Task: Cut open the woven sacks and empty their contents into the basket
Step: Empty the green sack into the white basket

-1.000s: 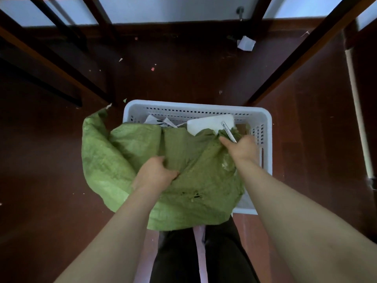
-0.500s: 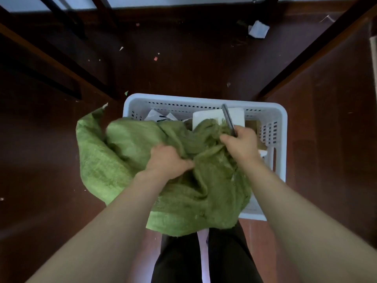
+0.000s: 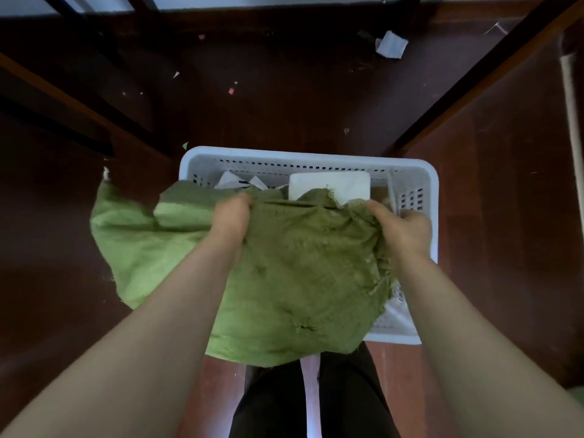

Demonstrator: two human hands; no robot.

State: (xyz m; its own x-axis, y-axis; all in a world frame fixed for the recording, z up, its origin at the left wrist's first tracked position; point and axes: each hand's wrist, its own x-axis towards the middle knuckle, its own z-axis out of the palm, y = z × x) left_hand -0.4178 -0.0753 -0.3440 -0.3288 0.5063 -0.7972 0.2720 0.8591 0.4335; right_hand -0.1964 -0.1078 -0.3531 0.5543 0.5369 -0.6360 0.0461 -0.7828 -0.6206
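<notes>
We look straight down on a dark red-brown floor [image 3: 316, 99] with a white basket [image 3: 429, 197] at the centre of the view.

At 9 o'clock from the basket, the loose end of the green sack [image 3: 300, 279] hangs out over the floor, past the basket's left wall. The rest of the sack lies draped across the near half of the basket and covers its near-left corner. The cloth is frayed and has small holes near its lower edge.

The left hand [image 3: 230, 216] sits at the sack's far edge, at about 12 o'clock on the cloth. Its fingers are clenched on a bunched fold of the green weave.

Beyond that edge, in the far half of the basket, we see a white block [image 3: 335, 184] and some white paper pieces [image 3: 229, 180] to its left.

The right hand [image 3: 401, 229] is at 2 o'clock on the sack, over the basket's right side. Its fingers are curled tight on the sack's ragged right edge. Whether it holds anything else, we cannot tell.

At 1 o'clock, far from the basket, a white scrap [image 3: 391, 45] lies on the floor.
</notes>
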